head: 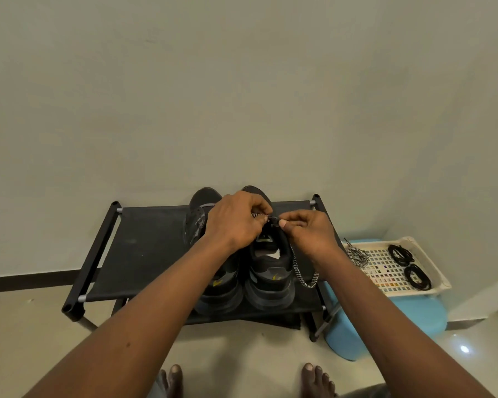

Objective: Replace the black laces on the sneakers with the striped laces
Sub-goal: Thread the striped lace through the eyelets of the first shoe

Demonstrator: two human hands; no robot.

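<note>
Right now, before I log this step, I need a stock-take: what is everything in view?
shoe rack: 1, black, centre of view
stool: 1, light blue, right of the shoe rack
tray: 1, cream, perforated, on the stool
sneakers: 2, dark grey with yellow marks, side by side on the shoe rack's top shelf
threaded striped lace: 1, black-and-white, hanging down the right-hand sneaker's side
spare striped lace: 1, black-and-white, bundled at the tray's left end
black laces: 2, coiled, in the tray's right half
feet: 2, bare, bottom edge
left hand: pinches the threaded striped lace
right hand: pinches at that lace's tip
</note>
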